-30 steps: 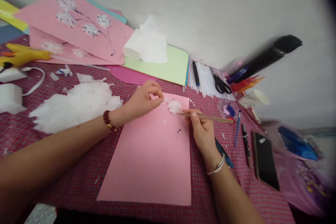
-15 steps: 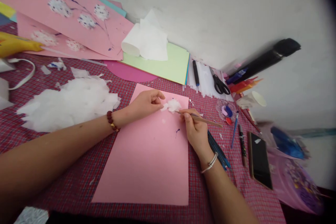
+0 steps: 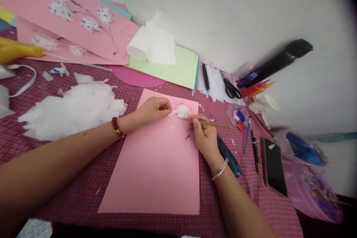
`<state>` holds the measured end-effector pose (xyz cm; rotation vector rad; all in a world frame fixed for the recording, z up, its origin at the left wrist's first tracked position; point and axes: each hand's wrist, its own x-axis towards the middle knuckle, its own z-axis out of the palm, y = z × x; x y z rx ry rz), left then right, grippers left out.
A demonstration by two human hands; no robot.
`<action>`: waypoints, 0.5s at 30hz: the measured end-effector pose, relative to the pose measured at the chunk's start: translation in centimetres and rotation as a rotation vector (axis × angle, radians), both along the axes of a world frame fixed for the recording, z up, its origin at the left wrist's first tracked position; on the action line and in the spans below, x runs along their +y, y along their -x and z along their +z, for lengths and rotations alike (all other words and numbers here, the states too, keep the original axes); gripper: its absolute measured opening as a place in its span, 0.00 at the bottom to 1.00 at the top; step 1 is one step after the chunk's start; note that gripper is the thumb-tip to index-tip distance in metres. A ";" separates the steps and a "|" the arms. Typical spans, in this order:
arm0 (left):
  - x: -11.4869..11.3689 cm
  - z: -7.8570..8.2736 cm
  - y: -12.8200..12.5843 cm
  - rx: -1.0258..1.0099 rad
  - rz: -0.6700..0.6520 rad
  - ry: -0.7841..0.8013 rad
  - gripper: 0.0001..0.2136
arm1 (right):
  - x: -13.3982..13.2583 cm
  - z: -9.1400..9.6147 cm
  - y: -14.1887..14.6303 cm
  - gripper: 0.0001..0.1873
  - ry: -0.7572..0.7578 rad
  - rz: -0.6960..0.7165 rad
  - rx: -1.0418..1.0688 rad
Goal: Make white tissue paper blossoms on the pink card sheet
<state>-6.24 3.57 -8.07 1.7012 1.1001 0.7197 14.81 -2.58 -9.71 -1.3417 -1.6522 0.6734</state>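
Observation:
A pink sheet of paper [image 3: 158, 171] lies before me, with a fluffy white tissue tuft [image 3: 183, 111] near its top edge. My left hand [image 3: 158, 108] pinches a small white tissue piece [image 3: 173, 112] at the tuft's left side. In my right hand [image 3: 205, 130] is a thin flat wooden stick [image 3: 220, 125], its tip at the lower edge of the tuft. Below the tuft the paper bears a small dark purple mark [image 3: 187, 138]. A heap of white tissue pieces [image 3: 75, 108] lies to the left of the sheet.
Finished-looking flower sheets [image 3: 111, 33] lie at the back left beside a tissue roll [image 3: 136, 46] and a yellow glue gun [image 3: 19, 50]. Black scissors [image 3: 231, 88], a paint palette [image 3: 237, 115], a blue paintbrush [image 3: 247, 135], a blue cutter [image 3: 230, 156] and a phone [image 3: 274, 165] are on the right.
My left fingers have closed together on the tissue piece beside the tuft. The stick stays at the tuft's lower edge. The whole view has shifted slightly.

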 end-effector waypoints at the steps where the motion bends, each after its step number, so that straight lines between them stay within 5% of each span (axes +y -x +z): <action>1: 0.0 0.1 0.0 0.000 0.002 0.006 0.05 | 0.1 -0.1 -0.1 0.12 -0.012 -0.009 -0.004; 15: -0.2 0.1 0.1 0.032 0.013 -0.007 0.05 | 0.1 -0.4 -0.1 0.13 -0.021 0.015 -0.028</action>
